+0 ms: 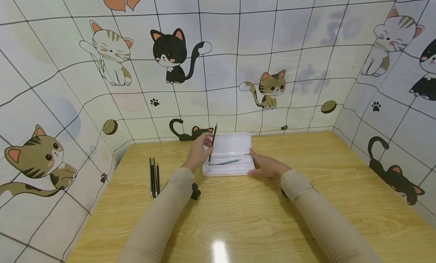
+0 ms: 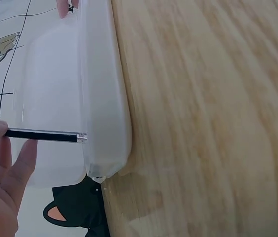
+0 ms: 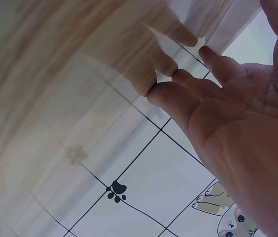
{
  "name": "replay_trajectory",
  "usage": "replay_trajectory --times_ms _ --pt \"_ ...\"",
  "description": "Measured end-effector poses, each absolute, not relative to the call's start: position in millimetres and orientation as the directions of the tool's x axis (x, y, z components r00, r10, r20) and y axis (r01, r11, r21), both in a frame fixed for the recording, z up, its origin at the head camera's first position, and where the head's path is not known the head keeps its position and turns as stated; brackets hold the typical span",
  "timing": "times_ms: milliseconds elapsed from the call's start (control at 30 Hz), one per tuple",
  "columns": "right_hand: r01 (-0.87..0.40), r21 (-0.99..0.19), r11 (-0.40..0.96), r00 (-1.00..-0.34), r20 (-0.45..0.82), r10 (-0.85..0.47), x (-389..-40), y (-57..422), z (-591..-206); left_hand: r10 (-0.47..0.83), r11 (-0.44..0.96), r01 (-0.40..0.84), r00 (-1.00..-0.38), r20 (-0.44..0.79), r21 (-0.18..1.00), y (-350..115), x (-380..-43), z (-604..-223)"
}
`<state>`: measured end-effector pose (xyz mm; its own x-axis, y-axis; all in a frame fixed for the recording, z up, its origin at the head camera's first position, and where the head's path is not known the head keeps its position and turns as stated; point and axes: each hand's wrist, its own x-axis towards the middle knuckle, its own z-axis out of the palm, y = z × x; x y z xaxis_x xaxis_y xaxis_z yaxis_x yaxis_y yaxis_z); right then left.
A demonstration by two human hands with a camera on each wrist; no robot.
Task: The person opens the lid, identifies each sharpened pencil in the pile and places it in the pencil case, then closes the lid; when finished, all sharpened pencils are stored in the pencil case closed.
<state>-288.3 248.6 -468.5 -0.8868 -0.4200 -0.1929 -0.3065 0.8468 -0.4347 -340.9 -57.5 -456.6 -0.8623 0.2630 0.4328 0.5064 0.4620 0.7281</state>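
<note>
The left hand (image 1: 198, 151), at the left end of the white case (image 1: 232, 143), has its grip clamped on a dark pencil (image 2: 45, 135): thumb and fingertips pinch it near its upper end. The pencil stands steeply, leaning a little, its silver-banded lower end down at the case's tray. The right hand (image 1: 270, 167) is at the case's right end, its grip set across that end, with the thumb at the near corner and fingers by the hinge; the other fingertips rest on the table just beside the case.

The case lies open, its lid tipped back on the far side. Inside its tray, a silver-grey pencil (image 1: 226, 162) lies slantwise. To the left of the case, well apart from it, a few dark pencils (image 1: 154, 178) lie side by side on the wood-grain table (image 1: 293, 217). Beyond the case rises a white gridded wall covering (image 1: 221, 73) printed with cats, paw prints and yarn balls.
</note>
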Motion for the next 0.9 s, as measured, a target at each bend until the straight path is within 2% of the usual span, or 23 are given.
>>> replay_trajectory --times_ms 333,767,900 --pt "-0.3 -0.439 0.847 -0.887 -0.199 -0.417 -288.3 245.8 -466.1 0.333 0.578 0.494 -0.87 0.364 0.65 -48.3 -344.1 -454.9" --pt "-0.304 -0.429 0.85 -0.886 -0.201 -0.418 -288.1 246.2 -467.2 0.424 0.666 0.509 -0.86 0.285 0.545 -36.9 -342.3 -456.6" --pt "-0.315 -0.434 0.844 -0.884 -0.189 -0.428 -288.8 246.5 -467.2 0.433 0.674 0.496 -0.866 0.251 0.548 -38.0 -341.1 -459.0"
